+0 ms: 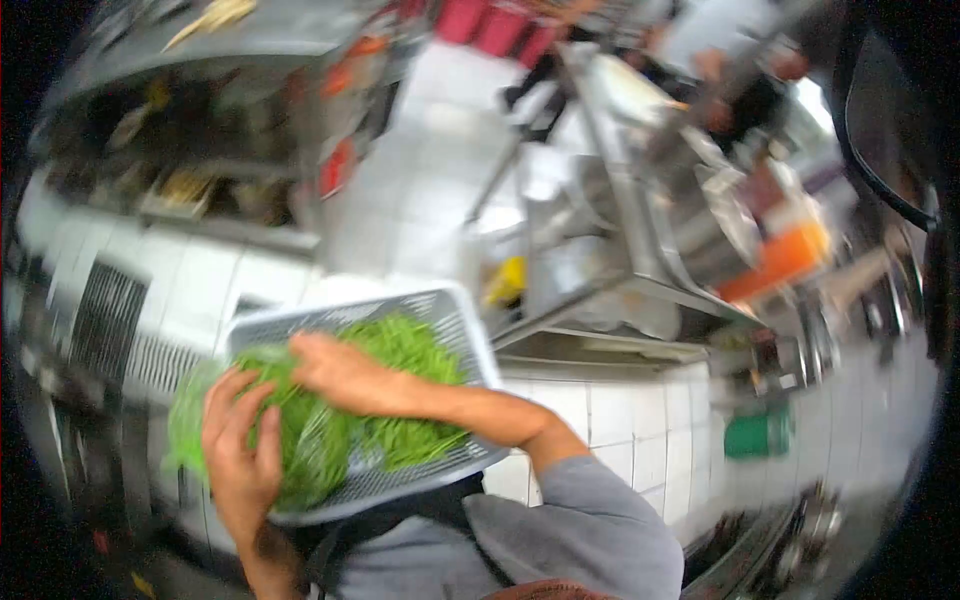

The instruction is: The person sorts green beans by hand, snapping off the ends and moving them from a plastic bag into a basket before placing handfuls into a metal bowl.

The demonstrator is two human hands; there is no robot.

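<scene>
Bulging past the basket's rim at nine o'clock, the clear plastic bag of thin green vegetable strips looks the likeliest source of trouble: a sideways tug could roll it over that edge, scattering strips on the white tiled floor. A hard pinch might also tear the thin film, and uneven pressing could tip the grey perforated basket, since what bears its weight is hidden. The left hand, at the bag's eight o'clock, has its fingers bent and parted, thumb standing off from them, touching the film; whether it grips is unclear. The right hand reaches across from four o'clock, fingers bunched at the bag's upper part; blur hides what they pinch.

Counted: two hands, one basket, one bag discernible, one green bin at three o'clock, at least two red bins at twelve. Loose strips lie in the basket's two o'clock area, too many to count.
</scene>
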